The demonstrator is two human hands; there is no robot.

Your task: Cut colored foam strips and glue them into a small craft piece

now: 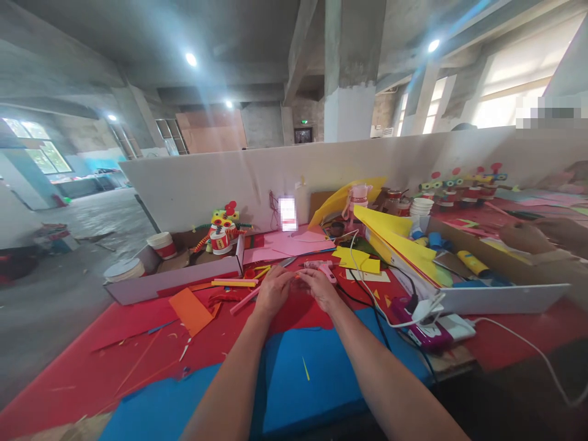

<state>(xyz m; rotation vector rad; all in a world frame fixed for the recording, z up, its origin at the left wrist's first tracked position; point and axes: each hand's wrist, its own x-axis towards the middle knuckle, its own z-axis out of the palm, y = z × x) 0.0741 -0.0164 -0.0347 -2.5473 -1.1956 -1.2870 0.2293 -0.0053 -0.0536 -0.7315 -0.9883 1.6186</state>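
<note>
My left hand (274, 289) and my right hand (320, 288) meet over the red table cover, fingertips close together in a pinch. Something small and reddish shows between them, too small to name. Just behind my right hand lies a pink hot glue gun (327, 271). A pink paper strip (245, 301) reaches out to the left from beside my left hand. Yellow and pink strips (233, 283) and a folded orange paper (190, 311) lie further left. Blue sheets (312, 373) cover the near edge below my forearms.
At the left stands a white box (174, 277) with paper cups and a paper-cup robot figure (221, 236). An open box (505, 300) on the right holds rolled paper tubes. A purple power strip (429, 331) with trailing cables lies nearby. A white partition (206, 177) runs behind.
</note>
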